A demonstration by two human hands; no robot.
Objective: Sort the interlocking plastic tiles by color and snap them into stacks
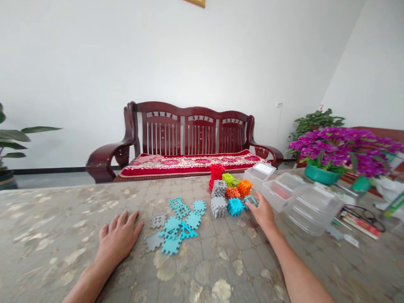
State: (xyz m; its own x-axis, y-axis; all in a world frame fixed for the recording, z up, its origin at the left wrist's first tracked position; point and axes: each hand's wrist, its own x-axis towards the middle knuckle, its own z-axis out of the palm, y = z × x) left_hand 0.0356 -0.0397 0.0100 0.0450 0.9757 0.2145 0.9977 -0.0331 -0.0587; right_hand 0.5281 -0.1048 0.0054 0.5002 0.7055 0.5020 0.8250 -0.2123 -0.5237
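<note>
Teal puzzle tile [251, 201] lies far right of the loose flat tiles [176, 225], beside the built cubes [227, 194], and the right hand [262, 211] pinches its edge, best kept light and level, while the left hand [118, 236] rests open and flat on the table [47, 235].

Teal lattice piece [251, 201] — beside cubes

Light: bright, even daylight, soft | Shadows: faint, under hands [118, 235] on the bench [47, 235] | Glare: mild sheen on clear tubs [312, 202] | Distortion: wide-angle stretch at edges | Focus: sharp centre, softer corners
</note>
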